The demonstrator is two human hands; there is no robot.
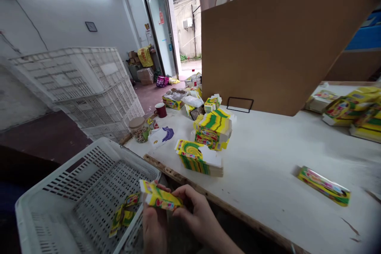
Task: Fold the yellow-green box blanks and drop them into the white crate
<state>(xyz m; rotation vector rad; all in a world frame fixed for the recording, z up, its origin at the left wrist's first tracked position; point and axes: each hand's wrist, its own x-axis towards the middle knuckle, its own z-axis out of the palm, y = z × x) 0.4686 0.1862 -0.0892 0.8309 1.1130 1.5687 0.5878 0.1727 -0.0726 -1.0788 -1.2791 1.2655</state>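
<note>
A small yellow-and-green printed carton (160, 197) is held between both hands, above the table's front edge and next to the crate's rim. My left hand (155, 220) grips it from below at its left end, where a white flap sticks out. The thumb and fingers of my right hand (193, 204) pinch its right end. To the left, several yellow-and-green cartons (121, 216) lie on the floor of a white plastic crate (26, 202). On the table, a stack of flattened cartons (198, 158) lies just beyond my hands.
More carton stacks (212, 127) stand behind on the white table (262, 158). A single carton (324, 186) lies at the right. A jar (138, 129), a red mug (160, 110) and a large cardboard sheet (256, 47) are farther back. White crates (86, 83) are piled at the left.
</note>
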